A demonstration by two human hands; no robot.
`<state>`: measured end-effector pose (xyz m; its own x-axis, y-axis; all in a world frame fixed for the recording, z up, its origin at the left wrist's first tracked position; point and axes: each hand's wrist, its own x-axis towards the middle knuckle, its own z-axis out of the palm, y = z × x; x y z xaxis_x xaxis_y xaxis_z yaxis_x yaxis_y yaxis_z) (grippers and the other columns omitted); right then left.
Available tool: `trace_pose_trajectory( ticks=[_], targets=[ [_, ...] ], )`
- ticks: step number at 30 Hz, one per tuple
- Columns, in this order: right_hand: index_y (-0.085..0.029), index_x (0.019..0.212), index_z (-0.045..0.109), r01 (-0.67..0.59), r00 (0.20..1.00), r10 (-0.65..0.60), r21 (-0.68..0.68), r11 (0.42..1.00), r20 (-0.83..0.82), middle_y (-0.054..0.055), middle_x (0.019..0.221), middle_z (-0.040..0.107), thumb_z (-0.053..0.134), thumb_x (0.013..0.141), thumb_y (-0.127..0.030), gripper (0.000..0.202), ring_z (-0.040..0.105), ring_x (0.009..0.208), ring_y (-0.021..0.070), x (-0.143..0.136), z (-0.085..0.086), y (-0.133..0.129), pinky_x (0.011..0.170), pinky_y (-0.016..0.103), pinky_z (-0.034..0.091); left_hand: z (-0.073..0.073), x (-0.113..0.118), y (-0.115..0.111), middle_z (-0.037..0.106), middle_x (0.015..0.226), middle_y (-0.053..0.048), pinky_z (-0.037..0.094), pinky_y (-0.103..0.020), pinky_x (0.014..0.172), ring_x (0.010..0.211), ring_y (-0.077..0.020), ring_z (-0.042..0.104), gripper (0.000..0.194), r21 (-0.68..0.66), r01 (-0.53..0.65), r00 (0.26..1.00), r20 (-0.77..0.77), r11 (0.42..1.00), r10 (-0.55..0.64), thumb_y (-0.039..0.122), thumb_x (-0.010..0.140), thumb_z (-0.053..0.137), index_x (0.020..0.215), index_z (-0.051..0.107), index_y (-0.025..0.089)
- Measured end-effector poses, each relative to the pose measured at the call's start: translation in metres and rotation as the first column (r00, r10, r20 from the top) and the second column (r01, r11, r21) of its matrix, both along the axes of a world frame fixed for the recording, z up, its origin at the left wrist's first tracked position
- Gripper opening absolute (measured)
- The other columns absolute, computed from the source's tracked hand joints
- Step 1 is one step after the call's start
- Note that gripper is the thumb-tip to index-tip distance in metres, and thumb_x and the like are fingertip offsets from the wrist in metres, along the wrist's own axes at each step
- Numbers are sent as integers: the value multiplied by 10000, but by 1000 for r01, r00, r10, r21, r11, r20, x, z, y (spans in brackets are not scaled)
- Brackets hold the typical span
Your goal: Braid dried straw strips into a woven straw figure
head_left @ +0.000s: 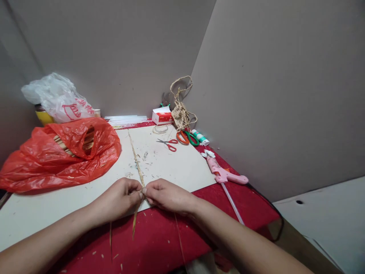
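A thin straw-coloured braid (pixel 138 166) lies lengthwise on the pale board (pixel 176 167), its near end between my hands. My left hand (pixel 122 197) is closed in a pinch on that end, thumb against the fingertips. Right beside it, my right hand (pixel 169 196) pinches the same end, and the two thumbs nearly touch. Loose flat strands hang below: a yellowish strand (pixel 135 225) under the pinch, a brown strand (pixel 111 240) below my left hand, and a thin strand (pixel 179 234) below my right. The fingertips hide the exact crossing.
A red plastic bag (pixel 57 167) with wooden-looking strips stands left. Small scissors (pixel 169 144), a pink glue gun (pixel 225 175) with its cord, a rope bundle (pixel 181 114) and a red-white box (pixel 162 115) lie right and behind. Grey partitions (pixel 273 95) close the back and right.
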<state>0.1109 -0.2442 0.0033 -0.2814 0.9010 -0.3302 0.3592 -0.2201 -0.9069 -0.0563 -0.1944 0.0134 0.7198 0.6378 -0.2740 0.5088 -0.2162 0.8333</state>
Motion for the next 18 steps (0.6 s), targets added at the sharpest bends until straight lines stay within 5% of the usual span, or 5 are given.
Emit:
trace_pose_trajectory(
  ticks=[6, 11, 15, 18],
  targets=[
    [-133, 526, 499, 197, 979, -198, -34, 980, -56, -65, 420, 370, 416, 774, -121, 262, 276, 406, 46, -17, -4, -7, 440, 194, 218, 7, -6, -8, 540, 600, -10, 279, -222, 522, 558, -126, 451, 320, 320, 106, 966, -257, 942, -22, 355, 836, 367, 639, 540, 172],
    [-181, 516, 355, 267, 917, -326, -251, 930, -232, -99, 365, 292, 413, 797, -206, 288, 185, 311, 36, -23, -6, -12, 348, 195, 115, 11, -3, -26, 629, 720, -75, 326, -259, 557, 626, -186, 566, 306, 426, 196, 918, -398, 883, -11, 309, 869, 300, 819, 576, 188],
    [-186, 518, 347, 277, 877, -374, -319, 906, -302, -103, 367, 297, 439, 777, -229, 278, 180, 296, 33, -26, -8, -14, 311, 187, 101, 4, 2, -41, 633, 747, -109, 357, -290, 563, 635, -219, 587, 348, 500, 351, 817, -577, 792, 2, 66, 759, 298, 965, 566, 148],
    [-162, 571, 472, 260, 868, -369, -327, 908, -332, -110, 367, 291, 488, 771, -248, 218, 165, 299, 27, -25, -6, -14, 309, 183, 103, -7, -1, -57, 634, 818, -134, 381, -303, 566, 634, -220, 583, 379, 559, 404, 820, -572, 724, -16, 52, 719, 335, 1012, 563, 128]
  ],
)
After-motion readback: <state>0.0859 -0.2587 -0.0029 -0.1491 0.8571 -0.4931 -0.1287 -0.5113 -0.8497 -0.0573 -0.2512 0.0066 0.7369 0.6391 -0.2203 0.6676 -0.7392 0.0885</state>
